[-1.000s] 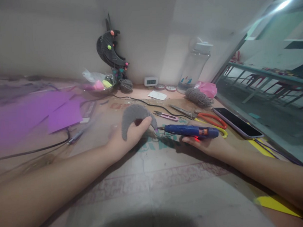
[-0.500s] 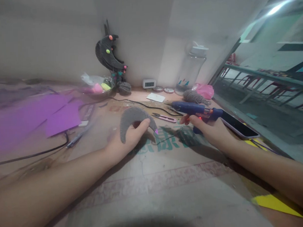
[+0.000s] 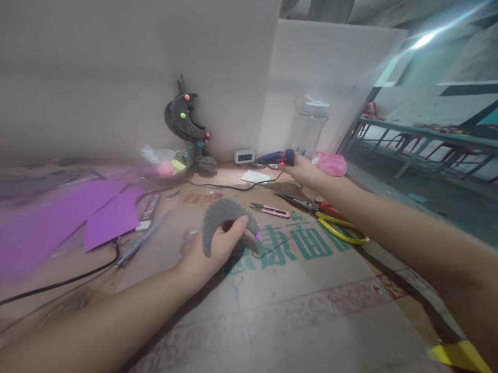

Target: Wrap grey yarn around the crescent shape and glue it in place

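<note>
My left hand (image 3: pixel 216 248) is closed on a grey yarn-wrapped crescent (image 3: pixel 222 215), holding it just above the cardboard sheet (image 3: pixel 302 293) in the middle of the table. A small pink tip shows at the crescent's right end. My right hand (image 3: pixel 305 171) reaches far back toward the wall and grips a blue glue gun (image 3: pixel 274 157) with a red light on, near the small white clock (image 3: pixel 243 155) and a white card (image 3: pixel 256 176).
Pink snips (image 3: pixel 270 210) and red and yellow scissors (image 3: pixel 332 221) lie right of the crescent. Purple paper sheets (image 3: pixel 98 216) and a black cable (image 3: pixel 72 277) are at left. A dark crescent ornament (image 3: pixel 183 118), a bowl (image 3: pixel 167 170), a clear bottle (image 3: pixel 310 124) and a pink bag (image 3: pixel 330 164) line the wall.
My right hand has carried the glue gun from beside the crescent away to the back of the table. My left hand keeps hold of the crescent. The view has tilted up.
</note>
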{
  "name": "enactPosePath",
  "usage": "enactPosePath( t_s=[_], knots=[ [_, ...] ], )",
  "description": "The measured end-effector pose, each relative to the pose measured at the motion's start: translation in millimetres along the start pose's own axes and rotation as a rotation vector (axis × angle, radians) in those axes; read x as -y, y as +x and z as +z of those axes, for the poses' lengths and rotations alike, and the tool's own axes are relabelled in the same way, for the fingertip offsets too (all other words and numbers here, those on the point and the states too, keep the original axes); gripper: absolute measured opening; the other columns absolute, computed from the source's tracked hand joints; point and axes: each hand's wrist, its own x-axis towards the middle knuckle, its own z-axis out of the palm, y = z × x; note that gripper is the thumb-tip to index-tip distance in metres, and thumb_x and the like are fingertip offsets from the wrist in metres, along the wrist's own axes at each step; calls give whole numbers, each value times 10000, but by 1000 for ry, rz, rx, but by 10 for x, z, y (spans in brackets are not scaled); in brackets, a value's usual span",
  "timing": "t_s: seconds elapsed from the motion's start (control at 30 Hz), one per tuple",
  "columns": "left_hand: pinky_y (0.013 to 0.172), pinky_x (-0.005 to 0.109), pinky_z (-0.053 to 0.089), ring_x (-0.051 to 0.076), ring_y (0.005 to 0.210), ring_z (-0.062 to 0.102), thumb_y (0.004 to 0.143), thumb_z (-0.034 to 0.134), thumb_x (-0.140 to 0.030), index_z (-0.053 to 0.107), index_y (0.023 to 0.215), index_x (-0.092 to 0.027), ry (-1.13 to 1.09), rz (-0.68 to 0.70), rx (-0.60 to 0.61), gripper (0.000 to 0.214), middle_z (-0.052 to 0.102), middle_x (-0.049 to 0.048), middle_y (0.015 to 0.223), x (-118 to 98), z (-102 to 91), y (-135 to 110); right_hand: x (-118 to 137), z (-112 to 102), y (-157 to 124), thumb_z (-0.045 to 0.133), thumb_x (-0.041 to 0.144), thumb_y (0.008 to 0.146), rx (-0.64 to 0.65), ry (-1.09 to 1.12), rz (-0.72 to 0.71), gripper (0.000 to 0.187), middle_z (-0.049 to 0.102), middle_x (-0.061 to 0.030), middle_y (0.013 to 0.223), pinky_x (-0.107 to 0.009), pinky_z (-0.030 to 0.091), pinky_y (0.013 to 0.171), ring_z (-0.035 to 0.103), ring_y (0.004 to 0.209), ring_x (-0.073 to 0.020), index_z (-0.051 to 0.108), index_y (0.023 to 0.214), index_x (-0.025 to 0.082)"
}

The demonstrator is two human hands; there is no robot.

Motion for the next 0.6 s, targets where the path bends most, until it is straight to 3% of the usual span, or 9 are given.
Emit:
enactPosePath(
  t_s=[0.17,0.3,0.4,0.5,0.6],
  knots=[
    [718,327,487,220,711,632,881,452,-563,669,656,-255,134,4,-1,439,710,-19,658,0,-15,-10,-130,252,206,597,361,927,72,-41,54,293,659,-72,1114,-413,524,879,640,980,-204,624,1114,137],
    [722,310,494,201,705,637,896,456,-509,657,678,-245,24,38,18,397,712,-25,680,-29,-6,-15,-182,200,134,597,379,921,84,-93,75,317,688,-103,1071,-401,497,893,646,980,-230,642,1070,102],
    [759,300,493,194,769,648,894,476,-479,660,748,-236,-19,29,-33,338,724,-20,794,-62,-3,-23,-117,42,-137,566,364,925,32,-115,21,361,686,-173,1124,-366,440,941,624,1059,-266,633,1122,69],
    [760,300,487,188,765,640,899,469,-487,646,771,-232,-40,20,-47,336,713,-17,803,-82,-5,-26,54,-130,-619,509,371,944,-29,-107,-71,376,632,-158,1225,-365,436,949,596,1098,-245,585,1199,106],
    [763,304,484,185,742,623,911,447,-486,629,762,-230,-49,50,-41,349,692,-10,750,-81,-6,-24,265,-217,-1154,518,395,934,62,-125,-339,274,675,-98,1059,-392,458,905,612,1009,-245,648,1011,166]
  ],
)
